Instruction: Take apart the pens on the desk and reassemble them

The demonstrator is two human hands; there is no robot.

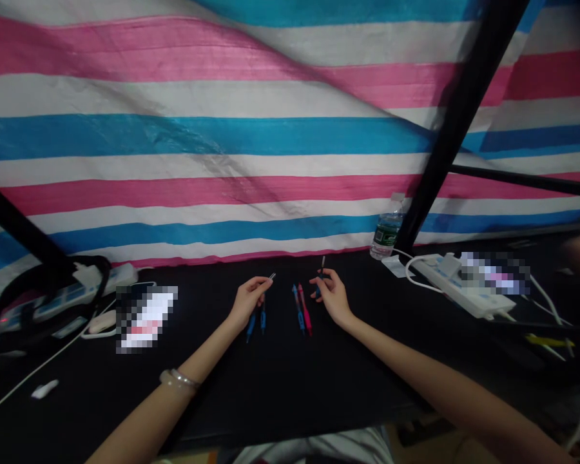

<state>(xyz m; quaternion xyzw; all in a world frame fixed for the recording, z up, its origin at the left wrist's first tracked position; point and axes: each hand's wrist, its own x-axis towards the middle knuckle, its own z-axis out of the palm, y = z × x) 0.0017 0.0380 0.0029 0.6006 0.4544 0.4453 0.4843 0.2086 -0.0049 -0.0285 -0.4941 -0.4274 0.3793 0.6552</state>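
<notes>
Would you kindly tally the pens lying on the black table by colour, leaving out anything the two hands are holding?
Blue pens: 3
Red pen: 1
Total: 4

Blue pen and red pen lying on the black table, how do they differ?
The slim blue pen has a blue barrel, while the slim red pen has a red one. The blue pen also lies just left of the red pen. Both lie close together, tilted the same way, on the black tabletop.

left hand [247,301]: metal tip [272,276] | right hand [333,296]: pen [323,262] | black table [290,399]
</notes>
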